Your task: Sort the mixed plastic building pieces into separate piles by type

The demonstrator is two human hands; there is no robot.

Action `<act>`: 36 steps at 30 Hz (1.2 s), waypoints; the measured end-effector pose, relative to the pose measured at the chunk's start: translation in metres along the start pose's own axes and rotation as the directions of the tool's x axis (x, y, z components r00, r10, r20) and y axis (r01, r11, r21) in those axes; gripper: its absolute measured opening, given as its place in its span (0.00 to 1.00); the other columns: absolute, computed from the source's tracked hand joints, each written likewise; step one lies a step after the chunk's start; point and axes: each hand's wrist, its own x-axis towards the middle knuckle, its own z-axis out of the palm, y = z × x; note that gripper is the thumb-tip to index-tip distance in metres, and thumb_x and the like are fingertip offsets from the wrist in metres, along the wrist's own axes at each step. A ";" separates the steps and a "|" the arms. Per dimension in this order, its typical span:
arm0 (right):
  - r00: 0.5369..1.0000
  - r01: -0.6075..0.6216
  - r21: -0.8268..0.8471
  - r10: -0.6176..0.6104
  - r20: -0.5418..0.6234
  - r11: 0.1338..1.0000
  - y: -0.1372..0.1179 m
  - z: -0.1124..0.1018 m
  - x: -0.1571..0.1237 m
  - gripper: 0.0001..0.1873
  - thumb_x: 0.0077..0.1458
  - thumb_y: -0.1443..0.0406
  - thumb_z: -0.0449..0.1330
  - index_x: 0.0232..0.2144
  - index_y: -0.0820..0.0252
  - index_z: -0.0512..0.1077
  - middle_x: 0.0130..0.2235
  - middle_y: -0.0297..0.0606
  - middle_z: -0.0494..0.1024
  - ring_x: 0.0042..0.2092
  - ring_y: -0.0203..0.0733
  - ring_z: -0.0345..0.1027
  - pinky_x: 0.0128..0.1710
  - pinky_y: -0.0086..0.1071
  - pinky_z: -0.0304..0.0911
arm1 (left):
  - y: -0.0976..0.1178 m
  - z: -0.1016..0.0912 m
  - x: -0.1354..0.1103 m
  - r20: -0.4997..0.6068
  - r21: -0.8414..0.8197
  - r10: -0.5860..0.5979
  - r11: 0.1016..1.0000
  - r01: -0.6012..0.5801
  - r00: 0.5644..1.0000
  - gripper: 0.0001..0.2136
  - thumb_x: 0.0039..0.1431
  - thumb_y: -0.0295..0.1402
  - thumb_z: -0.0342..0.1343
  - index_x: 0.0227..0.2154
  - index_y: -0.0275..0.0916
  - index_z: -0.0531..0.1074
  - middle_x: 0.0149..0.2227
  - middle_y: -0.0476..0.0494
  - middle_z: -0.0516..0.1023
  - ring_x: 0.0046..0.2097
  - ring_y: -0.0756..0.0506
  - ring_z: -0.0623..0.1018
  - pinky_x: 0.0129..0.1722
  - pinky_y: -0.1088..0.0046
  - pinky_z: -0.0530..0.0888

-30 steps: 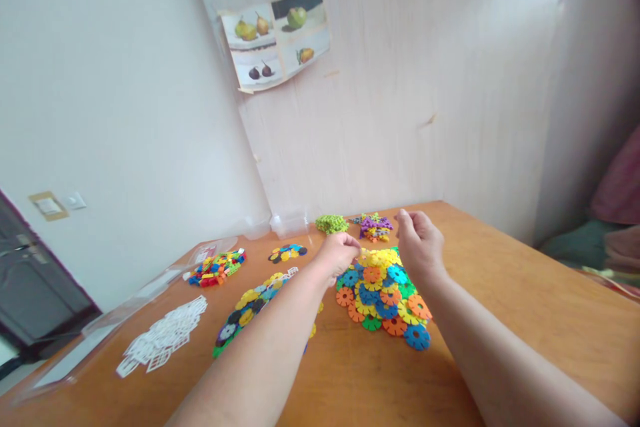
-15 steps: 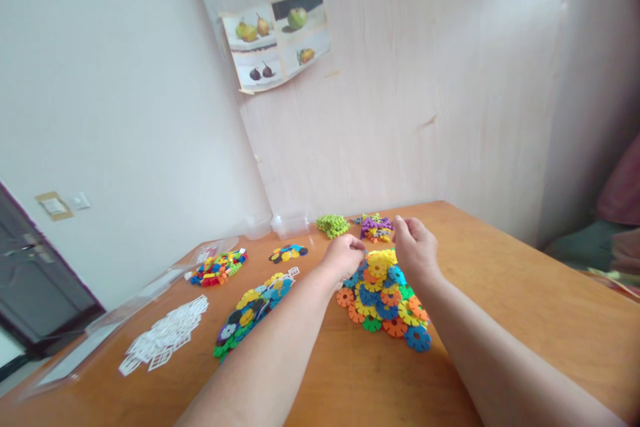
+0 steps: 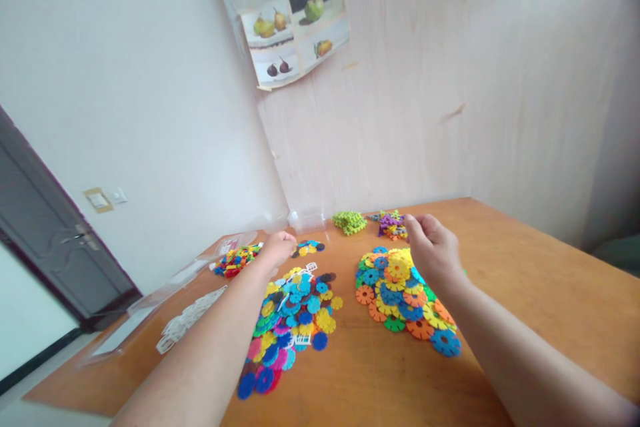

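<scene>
Large-disc pile (image 3: 407, 297) beside right hand (image 3: 434, 247), small-disc pile (image 3: 305, 317) near left hand (image 3: 281, 247)

Colours and patterns, by item
Large notched discs (image 3: 391, 295): orange, yellow, blue, green; small discs (image 3: 290, 307): turquoise, blue, yellow, green, pink; lattice pieces (image 3: 193, 313): white; bricks (image 3: 238, 260): red, yellow, green, blue; spiky cluster (image 3: 349, 222): lime green; tabletop (image 3: 530, 267): orange-brown; door (image 3: 55, 227): grey; wall picture (image 3: 299, 33): 4 panels, 1 black-backed.
</scene>
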 end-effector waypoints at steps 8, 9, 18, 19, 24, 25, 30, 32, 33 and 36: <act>0.995 0.055 -0.034 -0.052 0.080 0.998 -0.005 0.001 -0.008 0.21 0.60 0.48 0.52 0.27 0.57 0.70 0.20 0.30 0.65 0.24 0.36 0.59 0.26 0.28 0.52 | -0.047 -0.005 0.009 0.065 0.288 -0.083 0.956 0.061 0.994 0.01 0.43 0.27 0.59 0.22 0.37 0.73 0.19 0.49 0.71 0.24 0.49 0.70 0.23 0.76 0.61; 0.995 0.057 -0.035 -0.054 0.086 0.998 -0.005 0.001 -0.008 0.21 0.60 0.48 0.52 0.27 0.57 0.71 0.20 0.30 0.65 0.24 0.36 0.59 0.26 0.28 0.52 | -0.050 0.000 0.011 0.090 0.313 -0.091 0.948 0.059 0.992 0.01 0.42 0.27 0.60 0.21 0.37 0.73 0.19 0.50 0.70 0.24 0.49 0.70 0.23 0.76 0.61; 0.991 0.068 -0.058 -0.061 0.115 0.996 -0.004 0.000 -0.008 0.21 0.60 0.49 0.52 0.28 0.57 0.71 0.19 0.29 0.64 0.23 0.34 0.57 0.24 0.27 0.51 | -0.051 0.023 0.029 0.194 0.430 -0.150 0.901 0.053 0.969 0.05 0.36 0.26 0.62 0.19 0.37 0.72 0.14 0.51 0.66 0.22 0.49 0.70 0.23 0.75 0.63; 0.991 0.070 -0.060 -0.062 0.117 0.996 -0.004 0.000 -0.008 0.21 0.60 0.49 0.52 0.28 0.57 0.71 0.19 0.29 0.64 0.23 0.34 0.56 0.24 0.27 0.51 | -0.051 0.023 0.030 0.201 0.428 -0.152 0.902 0.053 0.968 0.05 0.36 0.26 0.62 0.19 0.36 0.71 0.14 0.52 0.66 0.21 0.49 0.69 0.23 0.75 0.63; 0.988 0.080 -0.062 -0.071 0.138 0.995 -0.006 0.001 -0.012 0.22 0.60 0.48 0.52 0.25 0.57 0.69 0.18 0.28 0.62 0.22 0.34 0.55 0.23 0.28 0.50 | -0.053 0.022 0.031 0.217 0.393 -0.149 0.918 0.053 0.965 0.06 0.37 0.27 0.63 0.20 0.36 0.70 0.15 0.52 0.65 0.21 0.49 0.69 0.23 0.75 0.63; 0.987 0.082 -0.064 -0.073 0.141 0.995 -0.007 0.001 -0.013 0.21 0.60 0.48 0.52 0.25 0.57 0.68 0.17 0.28 0.61 0.22 0.34 0.55 0.23 0.28 0.50 | -0.053 0.021 0.032 0.217 0.385 -0.147 0.921 0.053 0.965 0.06 0.37 0.27 0.63 0.19 0.36 0.70 0.15 0.52 0.65 0.22 0.49 0.69 0.23 0.75 0.63; 0.986 0.099 -0.098 -0.085 0.145 0.990 -0.011 0.000 -0.013 0.20 0.59 0.49 0.53 0.25 0.57 0.69 0.17 0.28 0.61 0.22 0.34 0.55 0.23 0.27 0.51 | -0.053 0.020 0.039 0.220 0.356 -0.127 0.934 0.041 0.967 0.06 0.35 0.25 0.62 0.17 0.36 0.69 0.15 0.51 0.66 0.23 0.49 0.69 0.23 0.75 0.62; 0.986 0.101 -0.107 -0.085 0.145 0.989 -0.012 -0.001 -0.013 0.20 0.59 0.50 0.53 0.25 0.57 0.70 0.18 0.28 0.61 0.22 0.34 0.56 0.23 0.27 0.52 | -0.053 0.019 0.041 0.232 0.341 -0.116 0.939 0.031 0.966 0.06 0.35 0.25 0.62 0.17 0.36 0.69 0.15 0.51 0.66 0.23 0.49 0.68 0.23 0.76 0.61; 0.985 0.102 -0.109 -0.086 0.148 0.989 -0.013 -0.001 -0.014 0.20 0.59 0.50 0.53 0.26 0.57 0.70 0.18 0.28 0.62 0.22 0.34 0.56 0.23 0.27 0.52 | -0.053 0.018 0.041 0.241 0.333 -0.111 0.943 0.025 0.964 0.06 0.35 0.25 0.61 0.19 0.37 0.70 0.16 0.51 0.67 0.23 0.50 0.68 0.23 0.76 0.60; 0.982 0.111 -0.114 -0.092 0.166 0.987 -0.014 -0.002 -0.014 0.19 0.59 0.50 0.53 0.26 0.57 0.68 0.18 0.28 0.62 0.22 0.34 0.55 0.23 0.27 0.51 | -0.056 0.015 0.040 0.270 0.308 -0.100 0.951 0.012 0.958 0.07 0.35 0.26 0.61 0.22 0.38 0.73 0.19 0.51 0.70 0.24 0.50 0.68 0.23 0.77 0.60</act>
